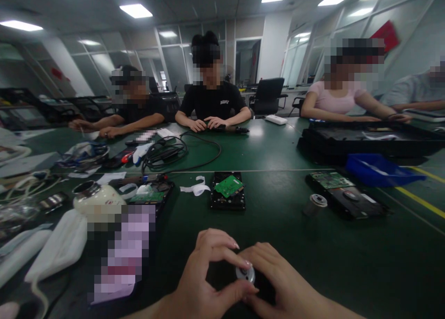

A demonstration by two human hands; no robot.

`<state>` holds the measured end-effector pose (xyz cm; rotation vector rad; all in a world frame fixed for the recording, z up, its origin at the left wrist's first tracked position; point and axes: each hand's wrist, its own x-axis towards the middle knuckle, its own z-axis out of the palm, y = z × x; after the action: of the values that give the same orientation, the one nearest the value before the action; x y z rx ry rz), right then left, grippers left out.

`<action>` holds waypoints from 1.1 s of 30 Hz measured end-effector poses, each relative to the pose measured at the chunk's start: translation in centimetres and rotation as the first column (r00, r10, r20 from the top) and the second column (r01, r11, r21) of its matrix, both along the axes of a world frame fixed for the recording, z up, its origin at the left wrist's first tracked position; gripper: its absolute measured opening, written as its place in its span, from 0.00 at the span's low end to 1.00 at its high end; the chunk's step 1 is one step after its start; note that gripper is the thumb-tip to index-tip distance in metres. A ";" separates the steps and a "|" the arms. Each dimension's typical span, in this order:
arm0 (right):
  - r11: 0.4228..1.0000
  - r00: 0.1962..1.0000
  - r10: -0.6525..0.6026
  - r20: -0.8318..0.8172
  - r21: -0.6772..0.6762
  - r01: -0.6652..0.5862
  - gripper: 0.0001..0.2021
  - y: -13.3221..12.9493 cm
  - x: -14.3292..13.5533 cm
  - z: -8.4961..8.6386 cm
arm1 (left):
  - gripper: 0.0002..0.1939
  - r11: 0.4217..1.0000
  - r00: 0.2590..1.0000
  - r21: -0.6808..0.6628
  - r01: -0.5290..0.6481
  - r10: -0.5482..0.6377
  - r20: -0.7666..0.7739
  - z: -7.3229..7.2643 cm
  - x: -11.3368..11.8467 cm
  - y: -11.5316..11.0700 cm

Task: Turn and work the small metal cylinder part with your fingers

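Observation:
Near the bottom centre, a small round silver metal part (pixel 245 275) sits between my two hands. My left hand (pixel 212 272) curls round its left side, thumb and fingertips closed on it. My right hand (pixel 274 277) is bent against its right side, the thumb under it and the other fingertips mostly hidden. Ahead of my hands, a black hard drive (pixel 227 203) lies on the green table with a green circuit board (pixel 229 185) on top. A strip of torn white paper (pixel 198 188) is beside it. A metal cylinder (pixel 315 205) stands to the right.
Another opened drive (pixel 351 196) lies right, near a blue tray (pixel 375 169) and a black case (pixel 368 143). At left are a cream jar (pixel 97 200), a white power bank-like object (pixel 60 245), and coiled black cable (pixel 167 152). Several people sit across the table (pixel 271 154).

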<state>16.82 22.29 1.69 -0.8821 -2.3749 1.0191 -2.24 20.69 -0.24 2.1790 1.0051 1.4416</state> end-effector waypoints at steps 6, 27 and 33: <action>1.000 1.000 -0.006 0.011 -0.004 0.007 0.14 0.0 0.1 -0.5 | 0.11 0.997 0.999 -0.071 0.003 -0.006 -0.052 1.1 -0.3 -0.2; 1.000 0.999 -0.006 0.037 0.018 0.006 0.11 -0.1 0.1 -0.3 | 0.02 0.995 0.986 0.043 0.092 -0.085 -0.144 2.2 -0.2 0.9; 1.000 1.000 -0.009 0.027 0.005 0.009 0.13 0.0 0.1 0.0 | 0.11 0.982 0.952 -0.113 0.154 -0.178 -0.249 4.3 -0.9 1.2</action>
<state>16.93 22.25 1.72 -0.9098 -2.3930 1.0043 -3.14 21.93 4.10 2.3618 0.9232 1.0357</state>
